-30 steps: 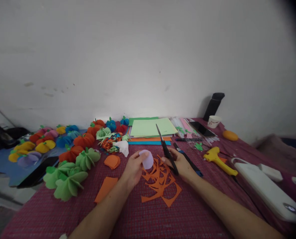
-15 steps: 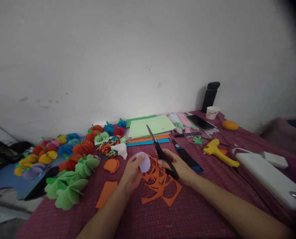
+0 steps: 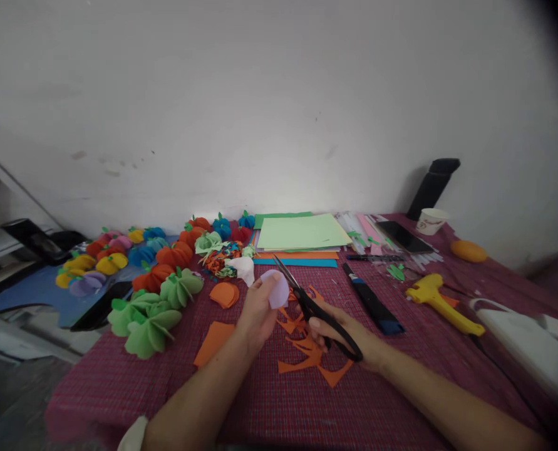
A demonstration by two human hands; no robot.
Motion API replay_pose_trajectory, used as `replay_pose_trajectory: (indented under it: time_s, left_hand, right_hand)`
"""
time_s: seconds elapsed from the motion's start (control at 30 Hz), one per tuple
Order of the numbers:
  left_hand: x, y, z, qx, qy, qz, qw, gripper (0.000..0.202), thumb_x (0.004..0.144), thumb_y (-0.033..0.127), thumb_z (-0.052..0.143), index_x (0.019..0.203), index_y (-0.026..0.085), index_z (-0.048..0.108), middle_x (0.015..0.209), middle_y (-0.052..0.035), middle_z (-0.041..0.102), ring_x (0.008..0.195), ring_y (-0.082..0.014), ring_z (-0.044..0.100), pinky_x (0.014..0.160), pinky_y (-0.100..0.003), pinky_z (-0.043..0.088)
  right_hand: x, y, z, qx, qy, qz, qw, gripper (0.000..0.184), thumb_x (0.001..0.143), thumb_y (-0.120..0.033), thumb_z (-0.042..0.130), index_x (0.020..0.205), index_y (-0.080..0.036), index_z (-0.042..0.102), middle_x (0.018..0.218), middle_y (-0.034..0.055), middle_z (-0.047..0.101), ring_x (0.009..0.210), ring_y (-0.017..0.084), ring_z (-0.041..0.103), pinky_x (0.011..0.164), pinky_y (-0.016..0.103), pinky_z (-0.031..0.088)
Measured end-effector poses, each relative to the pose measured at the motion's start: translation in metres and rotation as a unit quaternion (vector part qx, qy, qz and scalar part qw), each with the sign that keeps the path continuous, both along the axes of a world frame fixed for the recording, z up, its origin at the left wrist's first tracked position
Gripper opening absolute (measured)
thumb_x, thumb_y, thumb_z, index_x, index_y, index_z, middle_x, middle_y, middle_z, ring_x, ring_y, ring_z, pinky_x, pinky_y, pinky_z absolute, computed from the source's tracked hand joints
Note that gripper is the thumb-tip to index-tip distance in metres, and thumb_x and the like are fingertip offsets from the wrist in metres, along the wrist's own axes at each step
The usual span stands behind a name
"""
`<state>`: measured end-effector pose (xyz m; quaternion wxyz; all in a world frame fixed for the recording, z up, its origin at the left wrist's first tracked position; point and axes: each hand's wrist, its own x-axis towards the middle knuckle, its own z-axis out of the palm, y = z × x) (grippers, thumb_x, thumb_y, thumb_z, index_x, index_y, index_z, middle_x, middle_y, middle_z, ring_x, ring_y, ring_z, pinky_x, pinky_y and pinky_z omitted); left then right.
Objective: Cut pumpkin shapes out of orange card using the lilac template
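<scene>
Between the thumb and fingers of my left hand [image 3: 258, 308] is a pale purple paper circle [image 3: 279, 292]. My right hand [image 3: 337, 329] grips black-handled scissors [image 3: 309, 305], whose blades point up and left beside the circle's right edge. Below both hands lies a heap of orange paper scraps [image 3: 309, 360], partly covered by my right hand. A small pile of orange paper circles [image 3: 224, 294] rests left of my left hand. Nearer to me, orange paper pieces [image 3: 214, 342] lie by my left forearm.
Several colourful paper pumpkins [image 3: 151, 316] fill the left side. At the back is a stack of coloured paper [image 3: 302, 233]. On the right are a dark blue-ended cutter-like tool [image 3: 375, 304], a yellow glue gun [image 3: 441, 304], a phone [image 3: 404, 237], a paper cup [image 3: 431, 220] and a black bottle [image 3: 433, 188].
The view has turned, so the table's things appear further right. The scissors have tilted further left, bringing their blades down from upright to beside the purple circle.
</scene>
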<state>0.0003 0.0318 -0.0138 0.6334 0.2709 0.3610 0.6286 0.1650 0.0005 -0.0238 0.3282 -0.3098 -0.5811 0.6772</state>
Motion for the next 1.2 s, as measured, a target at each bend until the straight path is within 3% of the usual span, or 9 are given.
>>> replay_pose_trajectory:
  time_s: [0.47, 1.2]
  left_hand:
    - [0.0030, -0.0010, 0.0003, 0.004, -0.009, -0.004, 1.000, 0.021, 0.059, 0.026, 0.070, 0.067, 0.014, 0.055, 0.057, 0.0026, 0.054, 0.052, -0.0085, 0.049, 0.055, -0.022, 0.038]
    - [0.0027, 0.0001, 0.0008, -0.009, -0.011, 0.008, 1.000, 0.025, 0.055, 0.029, 0.071, 0.065, 0.015, 0.053, 0.054, 0.0045, 0.051, 0.049, -0.0077, 0.046, 0.052, -0.021, 0.036]
  right_hand:
    - [-0.0010, -0.0001, -0.0019, 0.003, -0.020, 0.000, 1.000, 0.036, 0.079, -0.043, 0.056, 0.106, -0.019, 0.052, 0.062, -0.0045, 0.042, 0.051, 0.007, 0.040, 0.048, 0.020, 0.035]
    - [0.0015, 0.0000, 0.0008, -0.009, -0.033, 0.001, 0.999, 0.035, 0.077, -0.044, 0.057, 0.103, -0.021, 0.053, 0.066, -0.0021, 0.047, 0.055, 0.010, 0.045, 0.051, 0.022, 0.036]
